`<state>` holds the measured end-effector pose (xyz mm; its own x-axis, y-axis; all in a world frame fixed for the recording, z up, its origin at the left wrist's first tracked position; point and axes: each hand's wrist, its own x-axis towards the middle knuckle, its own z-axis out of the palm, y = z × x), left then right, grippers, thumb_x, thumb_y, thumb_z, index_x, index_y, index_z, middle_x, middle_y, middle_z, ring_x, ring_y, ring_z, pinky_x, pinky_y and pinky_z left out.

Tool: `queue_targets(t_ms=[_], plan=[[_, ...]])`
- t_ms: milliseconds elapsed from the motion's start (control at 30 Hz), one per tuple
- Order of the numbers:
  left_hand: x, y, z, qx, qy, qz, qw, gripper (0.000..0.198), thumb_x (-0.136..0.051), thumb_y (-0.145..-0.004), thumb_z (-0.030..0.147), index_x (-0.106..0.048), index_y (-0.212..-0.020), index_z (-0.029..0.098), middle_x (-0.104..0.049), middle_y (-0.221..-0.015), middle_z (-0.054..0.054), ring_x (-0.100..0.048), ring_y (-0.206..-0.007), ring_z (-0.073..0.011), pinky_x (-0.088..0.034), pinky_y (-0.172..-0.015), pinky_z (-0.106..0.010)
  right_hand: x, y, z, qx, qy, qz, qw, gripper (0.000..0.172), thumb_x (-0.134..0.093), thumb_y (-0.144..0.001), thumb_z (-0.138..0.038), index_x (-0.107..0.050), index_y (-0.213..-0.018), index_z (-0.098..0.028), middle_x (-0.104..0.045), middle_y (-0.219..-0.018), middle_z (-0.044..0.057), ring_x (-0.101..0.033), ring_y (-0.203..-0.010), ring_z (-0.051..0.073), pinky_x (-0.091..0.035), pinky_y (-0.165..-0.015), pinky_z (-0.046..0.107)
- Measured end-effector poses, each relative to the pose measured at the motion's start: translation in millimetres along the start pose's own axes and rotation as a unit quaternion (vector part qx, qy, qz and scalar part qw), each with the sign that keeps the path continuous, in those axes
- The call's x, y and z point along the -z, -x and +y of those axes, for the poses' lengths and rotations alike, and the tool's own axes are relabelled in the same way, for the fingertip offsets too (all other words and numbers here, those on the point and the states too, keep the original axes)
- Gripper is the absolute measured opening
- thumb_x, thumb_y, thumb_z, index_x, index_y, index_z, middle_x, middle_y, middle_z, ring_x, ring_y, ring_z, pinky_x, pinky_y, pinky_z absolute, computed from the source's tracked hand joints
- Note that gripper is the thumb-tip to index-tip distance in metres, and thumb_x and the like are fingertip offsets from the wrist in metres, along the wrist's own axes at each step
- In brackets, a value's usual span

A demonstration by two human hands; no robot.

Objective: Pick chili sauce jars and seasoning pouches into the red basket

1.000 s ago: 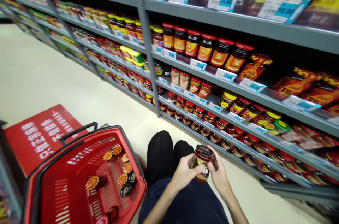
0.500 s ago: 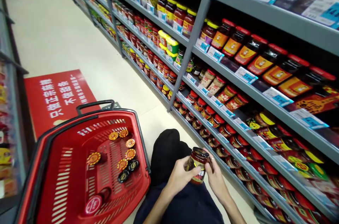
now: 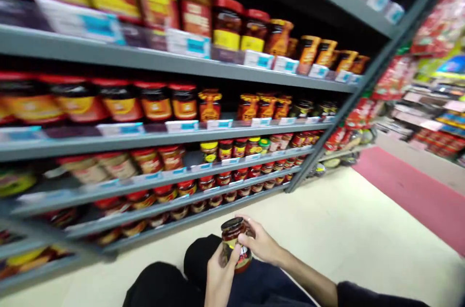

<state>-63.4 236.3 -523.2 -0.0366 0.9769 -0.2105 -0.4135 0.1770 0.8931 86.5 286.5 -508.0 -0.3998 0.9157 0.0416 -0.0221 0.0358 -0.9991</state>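
Between my two hands, above my lap, is a glass jar of dark reddish-brown sauce [image 3: 242, 259] with a black lid and a label partly covered by my fingers. It tilts slightly to the left. My left hand [image 3: 222, 268] wraps round its lower left side, thumb across the front. On the upper right side, my right hand [image 3: 259, 241] grips the jar, its thumb pressed on the front near the label. The far sides of both hands' fingers are hidden behind the glass.
Ahead stand grey shelves [image 3: 232, 73] with rows of sauce jars [image 3: 156, 103] and price tags. Pale floor [image 3: 312, 244] stretches to the right, where a red strip [image 3: 410, 195] and packaged goods [image 3: 436, 137] are seen. My dark-clad knees [image 3: 160, 283] are below.
The view has swung right along the shelves, and the red basket on the left has left the picture. Both hands still hold the jar; my right thumb now lies across its front.
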Motion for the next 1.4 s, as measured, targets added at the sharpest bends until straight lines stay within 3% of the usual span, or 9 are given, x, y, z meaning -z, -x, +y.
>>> queue_targets(t_ms=[133, 333, 567, 700, 867, 1033, 1200, 1300, 1400], plan=[[-28.2, -7.2, -3.9, 0.034, -0.025, -0.041, 0.998, 0.069, -0.086, -0.065, 0.068, -0.078, -0.106, 0.013, -0.079, -0.107, -0.016, -0.075, -0.106, -0.0355, -0.059, -0.098, -0.043, 14.0, 27.0, -0.8, 0.002, -0.017, 0.116, 0.993, 0.068, -0.074, -0.089, -0.055, -0.052, -0.145, -0.023, -0.066, -0.139, 0.014, -0.065, -0.128, 0.029, -0.046, -0.114, 0.049], [-42.9, -22.7, -6.0, 0.102, -0.074, -0.107, 0.986, 0.07, -0.088, -0.061, 0.067, -0.079, -0.104, 0.013, -0.08, -0.107, -0.017, -0.075, -0.106, -0.0375, -0.059, -0.1, -0.046, 23.5, 49.1, 2.1, -0.013, -0.031, 0.205, 0.978, 0.069, -0.072, -0.09, -0.057, -0.051, -0.146, -0.023, -0.066, -0.141, 0.013, -0.062, -0.132, 0.029, -0.045, -0.117, 0.049], [-43.8, -56.6, 9.1, 0.1, -0.134, -0.121, 0.979, 0.074, -0.087, -0.059, 0.071, -0.078, -0.103, 0.013, -0.08, -0.103, -0.017, -0.076, -0.103, -0.0372, -0.062, -0.093, -0.041, 38.9, 27.0, -26.3, -0.018, -0.072, 0.183, 0.98, 0.073, -0.075, -0.09, -0.047, -0.043, -0.153, -0.027, -0.066, -0.14, 0.011, -0.065, -0.128, 0.027, -0.047, -0.114, 0.049], [-73.6, -72.5, 25.8, 0.083, -0.153, -0.183, 0.968, 0.067, -0.086, -0.068, 0.062, -0.076, -0.114, 0.015, -0.079, -0.113, -0.016, -0.074, -0.107, -0.0359, -0.061, -0.094, -0.041, 64.1, 25.3, -32.7, 0.02, -0.093, 0.193, 0.977, 0.072, -0.079, -0.087, -0.047, -0.048, -0.148, -0.027, -0.066, -0.139, 0.011, -0.064, -0.129, 0.028, -0.046, -0.115, 0.049], [-159.0, -93.8, 40.8, -0.001, -0.23, -0.27, 0.935, 0.058, -0.082, -0.079, 0.046, -0.071, -0.129, 0.018, -0.076, -0.122, -0.013, -0.071, -0.116, -0.0324, -0.056, -0.103, -0.038, 157.9, 34.0, -66.5, 0.021, -0.029, 0.189, 0.981, 0.07, -0.085, -0.082, -0.043, -0.053, -0.143, -0.029, -0.067, -0.137, 0.009, -0.065, -0.126, 0.028, -0.049, -0.113, 0.047], [-262.0, -123.8, 51.3, -0.168, -0.323, -0.188, 0.912, 0.066, -0.086, -0.076, 0.04, -0.066, -0.137, 0.023, -0.076, -0.124, -0.008, -0.071, -0.112, -0.0325, -0.057, -0.102, -0.041, 279.4, 12.2, -140.1, 0.119, 0.197, 0.134, 0.964, 0.069, -0.088, -0.078, -0.044, -0.062, -0.14, -0.031, -0.06, -0.142, 0.01, -0.059, -0.134, 0.03, -0.053, -0.111, 0.043], [-363.7, -147.1, 93.3, -0.326, -0.348, -0.163, 0.864, 0.073, -0.081, -0.084, 0.042, -0.053, -0.147, 0.021, -0.066, -0.141, -0.01, -0.065, -0.126, -0.0327, -0.052, -0.111, -0.046, 365.3, -12.6, -225.0, 0.278, 0.276, 0.12, 0.912, 0.06, -0.083, -0.084, -0.043, -0.064, -0.137, -0.025, -0.064, -0.139, 0.009, -0.062, -0.131, 0.028, -0.055, -0.109, 0.046], [-395.3, -158.3, 131.2, -0.444, -0.401, -0.093, 0.795, 0.066, -0.068, -0.094, 0.038, -0.046, -0.152, 0.015, -0.057, -0.152, -0.014, -0.054, -0.14, -0.0313, -0.043, -0.119, -0.05, 405.1, -31.7, -265.1, 0.35, 0.272, 0.115, 0.889, 0.065, -0.073, -0.091, -0.05, -0.054, -0.146, -0.02, -0.062, -0.142, 0.011, -0.064, -0.128, 0.028, -0.056, -0.106, 0.049], [-399.5, -168.1, 170.5, -0.519, -0.454, 0.001, 0.725, 0.049, -0.058, -0.099, 0.033, -0.054, -0.144, 0.012, -0.061, -0.147, -0.013, -0.057, -0.138, -0.0278, -0.043, -0.12, -0.048, 435.4, -59.6, -290.6, 0.419, 0.315, 0.133, 0.841, 0.071, -0.068, -0.091, -0.058, -0.052, -0.147, -0.017, -0.058, -0.147, 0.012, -0.059, -0.134, 0.032, -0.051, -0.111, 0.055]])
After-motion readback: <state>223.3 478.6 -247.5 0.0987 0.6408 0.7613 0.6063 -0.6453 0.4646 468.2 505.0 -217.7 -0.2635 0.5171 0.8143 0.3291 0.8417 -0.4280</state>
